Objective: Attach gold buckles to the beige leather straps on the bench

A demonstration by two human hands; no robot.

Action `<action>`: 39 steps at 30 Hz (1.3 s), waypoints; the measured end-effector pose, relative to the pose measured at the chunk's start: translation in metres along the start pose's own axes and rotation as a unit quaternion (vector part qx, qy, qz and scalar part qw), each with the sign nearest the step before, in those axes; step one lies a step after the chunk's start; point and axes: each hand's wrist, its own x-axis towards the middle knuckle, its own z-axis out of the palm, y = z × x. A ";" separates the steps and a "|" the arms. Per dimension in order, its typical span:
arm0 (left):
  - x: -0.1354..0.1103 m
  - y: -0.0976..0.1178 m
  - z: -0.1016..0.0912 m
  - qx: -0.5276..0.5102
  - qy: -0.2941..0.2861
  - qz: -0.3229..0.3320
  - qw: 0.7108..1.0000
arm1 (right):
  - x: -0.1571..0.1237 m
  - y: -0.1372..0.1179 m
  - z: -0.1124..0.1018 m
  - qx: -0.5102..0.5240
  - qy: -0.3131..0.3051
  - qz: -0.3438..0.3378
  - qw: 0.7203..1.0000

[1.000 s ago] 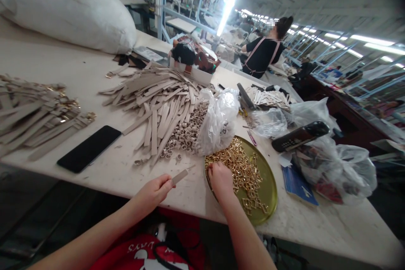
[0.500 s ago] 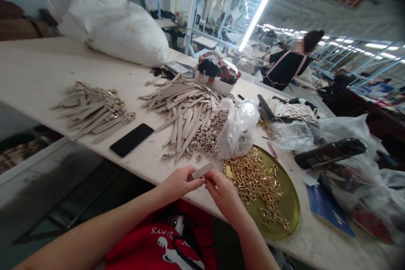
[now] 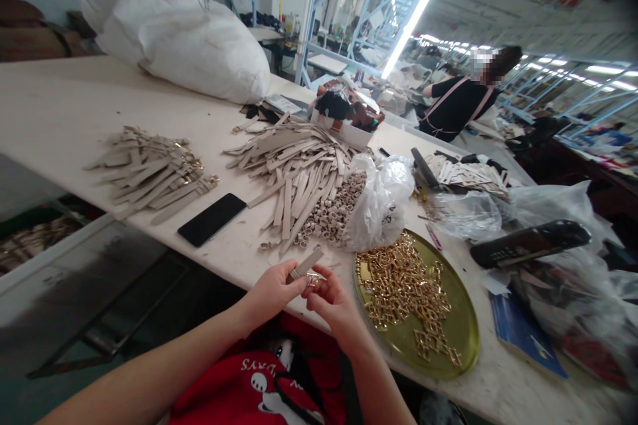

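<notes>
R hand [image 3: 329,295] moved from gold tray [image 3: 464,309] to L hand [image 3: 274,289], w/ gold buckle [image 3: 312,277] in fingers; L fingers pinch beige strap [image 3: 309,261] above table [image 3: 64,109] edge. Parts now adjacent; buckle-strap contact unclear.

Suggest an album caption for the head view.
Left hand pinching a strap, right hand a gold fitting, beside a tray of fittings.

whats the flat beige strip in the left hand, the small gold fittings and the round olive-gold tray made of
Flat beige strip in the left hand: probably leather or imitation leather, matte, since it shows no shine. Small gold fittings: likely polished metal, judging by bright glints. Round olive-gold tray: perhaps metal, given its smooth sheen, or plastic.
</notes>
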 end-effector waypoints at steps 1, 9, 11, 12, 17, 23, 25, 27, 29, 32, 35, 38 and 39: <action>0.000 0.000 0.000 0.009 -0.008 -0.003 1.000 | 0.001 0.001 -0.002 -0.003 0.007 0.000 1.000; 0.006 -0.013 0.000 0.015 -0.058 -0.027 0.998 | 0.009 0.005 -0.013 0.037 0.095 -0.007 0.995; 0.006 -0.017 -0.001 0.013 -0.049 -0.052 0.997 | 0.012 0.003 -0.015 0.114 0.147 0.028 0.982; 0.006 -0.018 -0.003 0.025 -0.050 -0.060 0.997 | 0.013 0.002 -0.016 0.162 0.167 0.046 0.971; 0.002 -0.010 -0.008 0.138 -0.100 -0.019 0.985 | 0.011 0.004 -0.011 0.267 0.164 0.116 0.943; -0.001 -0.007 0.004 0.070 -0.073 -0.033 0.994 | -0.004 0.016 0.011 0.139 0.138 0.064 0.979; -0.003 -0.010 0.008 0.026 -0.064 -0.061 0.996 | -0.008 0.017 0.015 0.072 0.150 0.021 0.986; -0.005 -0.010 0.009 -0.009 -0.069 -0.080 0.994 | -0.011 0.016 0.016 0.050 0.154 0.011 0.987; -0.007 -0.008 0.008 -0.042 -0.082 -0.094 0.991 | -0.012 0.016 0.015 0.072 0.146 0.029 0.986; -0.010 -0.005 0.007 -0.088 -0.105 -0.115 0.984 | -0.014 0.017 0.014 0.121 0.121 0.064 0.983; -0.012 -0.006 0.009 -0.098 -0.105 -0.123 0.982 | -0.018 0.018 0.014 0.076 0.114 0.053 0.989; -0.015 -0.009 0.012 -0.043 -0.071 -0.107 0.991 | -0.025 0.017 0.013 -0.114 0.155 -0.056 0.980; -0.016 -0.010 0.012 -0.012 -0.055 -0.088 0.995 | -0.026 0.016 0.013 -0.177 0.164 -0.094 0.966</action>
